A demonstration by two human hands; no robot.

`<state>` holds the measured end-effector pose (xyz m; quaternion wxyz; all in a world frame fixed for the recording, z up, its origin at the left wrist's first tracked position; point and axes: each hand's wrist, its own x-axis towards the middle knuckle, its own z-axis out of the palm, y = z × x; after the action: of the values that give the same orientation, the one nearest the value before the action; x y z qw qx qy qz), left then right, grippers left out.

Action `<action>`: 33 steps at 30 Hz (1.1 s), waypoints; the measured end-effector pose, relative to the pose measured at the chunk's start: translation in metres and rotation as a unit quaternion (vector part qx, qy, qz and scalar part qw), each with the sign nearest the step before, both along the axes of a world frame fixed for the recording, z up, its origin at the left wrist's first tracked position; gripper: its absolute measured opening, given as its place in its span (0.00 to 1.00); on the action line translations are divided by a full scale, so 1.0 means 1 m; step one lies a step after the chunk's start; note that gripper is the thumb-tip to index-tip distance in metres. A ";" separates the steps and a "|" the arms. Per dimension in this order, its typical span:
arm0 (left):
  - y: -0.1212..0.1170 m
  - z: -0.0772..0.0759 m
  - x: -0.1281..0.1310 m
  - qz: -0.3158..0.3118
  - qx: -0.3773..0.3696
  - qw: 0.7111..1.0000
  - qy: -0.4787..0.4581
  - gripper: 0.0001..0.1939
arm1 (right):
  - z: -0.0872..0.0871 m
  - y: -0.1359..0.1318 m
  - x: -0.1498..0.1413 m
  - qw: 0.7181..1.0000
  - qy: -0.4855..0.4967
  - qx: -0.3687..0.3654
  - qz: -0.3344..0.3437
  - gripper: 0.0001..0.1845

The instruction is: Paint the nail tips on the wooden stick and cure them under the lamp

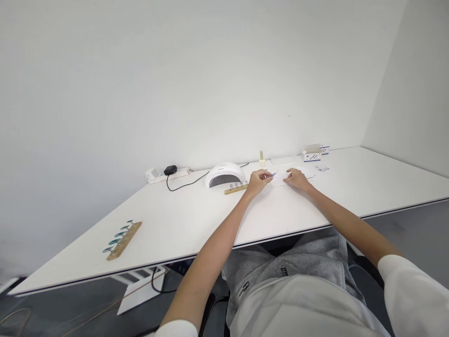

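Note:
Purple tweezers [269,176] are pinched in my left hand [258,181], their thin tips pointing right. Under those tips lies a white patterned sheet [279,178], its fine detail too small to make out. My right hand [297,179] has bent fingers at the sheet's right edge, thumb and fingertips gripping it. Just left of my left hand is a wooden strip [231,190] with several clear nail tips on small stands, partly hidden by that hand.
A white nail lamp [225,175] stands behind the strip. Farther back are a polish bottle [262,161], an opened box [312,154] and a black adapter [170,170] with its cable. Another wooden strip [124,241] with teal nail tips lies at the left. Crumpled clear packaging [322,168] lies right.

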<state>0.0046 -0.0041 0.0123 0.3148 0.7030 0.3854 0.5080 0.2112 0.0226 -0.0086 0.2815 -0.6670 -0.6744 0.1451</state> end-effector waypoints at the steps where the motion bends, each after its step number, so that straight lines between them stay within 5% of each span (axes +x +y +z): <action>1: 0.000 0.000 0.000 0.001 0.001 1.000 -0.004 0.08 | -0.001 0.000 0.000 1.000 -0.006 0.009 -0.002 0.25; 8: 0.001 0.029 -0.021 0.049 -0.012 0.996 -0.075 0.12 | 0.002 -0.001 -0.005 0.991 0.036 0.103 0.072 0.12; 15: 0.014 0.062 -0.087 0.139 0.008 0.984 -0.112 0.11 | 0.009 0.000 -0.042 0.973 0.080 0.067 0.205 0.09; 20: 0.025 0.049 -0.138 0.251 0.039 0.960 -0.119 0.09 | 0.017 0.016 -0.079 0.969 0.071 0.052 0.232 0.10; 25: 0.030 0.024 -0.164 0.385 0.102 0.912 -0.094 0.05 | 0.016 0.040 -0.079 0.994 0.074 0.053 0.059 0.07; 33: 0.031 0.016 -0.166 0.415 0.195 0.888 -0.043 0.06 | 0.005 0.071 -0.049 0.998 0.057 0.021 0.033 0.14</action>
<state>-0.1610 0.0272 0.0288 -0.0518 0.5038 0.5215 0.6867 0.1619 0.0935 -0.0035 0.3283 -0.6293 -0.6815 0.1782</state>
